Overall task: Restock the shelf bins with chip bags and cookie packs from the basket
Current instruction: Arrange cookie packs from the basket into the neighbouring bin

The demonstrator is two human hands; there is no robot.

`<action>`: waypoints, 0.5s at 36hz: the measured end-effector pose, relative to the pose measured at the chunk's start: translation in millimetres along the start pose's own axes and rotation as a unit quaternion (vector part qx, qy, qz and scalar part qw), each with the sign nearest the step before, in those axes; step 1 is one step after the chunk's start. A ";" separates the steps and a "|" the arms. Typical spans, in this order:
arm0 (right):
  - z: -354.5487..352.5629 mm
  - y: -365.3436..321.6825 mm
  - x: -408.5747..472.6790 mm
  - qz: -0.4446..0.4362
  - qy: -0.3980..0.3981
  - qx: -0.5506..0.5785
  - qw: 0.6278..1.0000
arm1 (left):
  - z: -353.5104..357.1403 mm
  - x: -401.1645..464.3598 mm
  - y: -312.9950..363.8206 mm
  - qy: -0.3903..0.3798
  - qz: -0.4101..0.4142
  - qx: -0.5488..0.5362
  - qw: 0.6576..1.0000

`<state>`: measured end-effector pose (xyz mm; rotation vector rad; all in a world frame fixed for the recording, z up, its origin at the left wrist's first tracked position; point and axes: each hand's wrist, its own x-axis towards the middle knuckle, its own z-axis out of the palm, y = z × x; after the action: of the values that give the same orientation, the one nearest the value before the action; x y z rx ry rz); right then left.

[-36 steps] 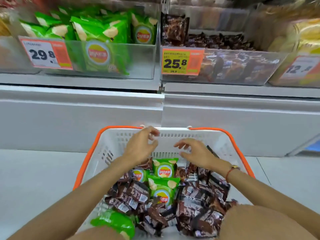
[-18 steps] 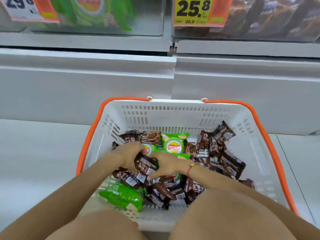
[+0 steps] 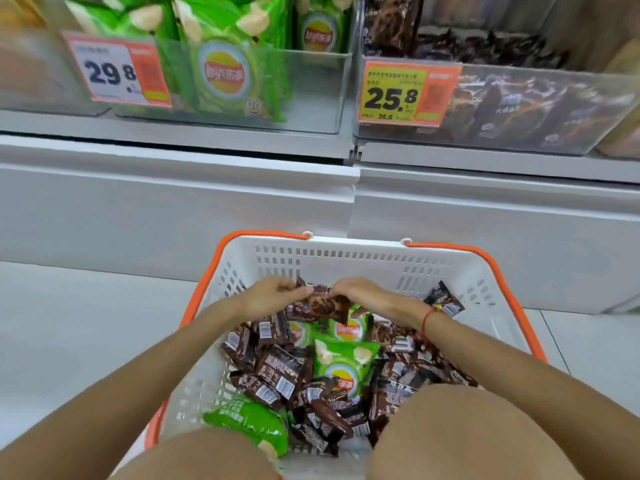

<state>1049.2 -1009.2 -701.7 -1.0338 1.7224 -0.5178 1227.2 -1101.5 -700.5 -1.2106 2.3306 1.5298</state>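
Gripping one brown cookie pack [image 3: 320,304] between them, left hand [image 3: 268,295] and right hand [image 3: 363,294]; four green chip bags [image 3: 343,365] below.

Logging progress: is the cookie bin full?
Partly full: the cookie bin shows brown packs heaped below its rim.

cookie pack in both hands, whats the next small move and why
Probably lift the brown cookie pack up to the right bin, tagged 25.8. Both the left hand and right hand already pinch it above the basket, and that bin holds similar brown packs.
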 end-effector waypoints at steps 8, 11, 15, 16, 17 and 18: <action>-71.1 -54.1 -44.9 -0.070 0.105 0.167 0.978 | -34.8 -23.0 84.8 0.066 0.086 -0.126 0.986; -85.6 -72.2 -64.9 -0.093 0.128 0.184 0.970 | -43.1 -32.5 112.7 0.086 0.117 -0.145 0.979; -99.4 -92.0 -88.2 -0.130 0.166 0.208 0.955 | -47.2 -43.1 145.6 0.133 0.152 -0.172 0.964; -102.6 -96.3 -93.1 -0.143 0.172 0.209 0.952 | -47.3 -45.7 153.3 0.144 0.157 -0.175 0.961; -105.6 -100.1 -97.5 -0.161 0.178 0.204 0.949 | -47.7 -47.5 159.8 0.153 0.162 -0.175 0.959; -109.3 -104.4 -101.5 -0.182 0.186 0.189 0.947 | -48.4 -50.5 167.1 0.160 0.170 -0.176 0.956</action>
<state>1002.4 -995.1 -526.3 -1.0168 1.6576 -1.2993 1166.7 -1082.8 -530.8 -1.2577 2.6654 2.0741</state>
